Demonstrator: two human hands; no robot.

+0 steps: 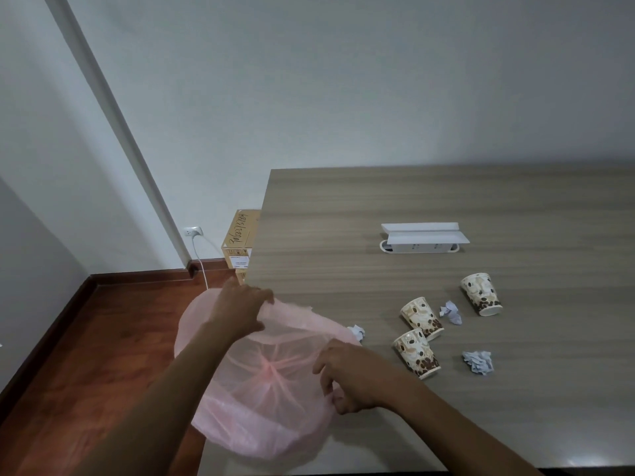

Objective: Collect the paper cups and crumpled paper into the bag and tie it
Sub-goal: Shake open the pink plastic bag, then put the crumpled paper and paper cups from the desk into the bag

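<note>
A thin pink plastic bag point(261, 407) hangs open over the table's left edge. My left hand point(237, 309) pinches the far rim of its mouth, and my right hand point(347, 379) grips the near rim. The bag looks empty. Three patterned paper cups stand upside down on the table to the right: one point(421, 317), one nearer point(416, 353), one farther right point(480, 293). Three crumpled paper balls lie among them: one beside the bag point(357, 332), one between the cups point(450, 312), one nearest point(478, 362).
The wood-grain table point(446, 207) holds a white pop-up socket box point(424, 237) behind the cups. Left of the table are a cardboard box point(240, 240) on the red-brown floor, a wall outlet point(193, 231) and its white cable.
</note>
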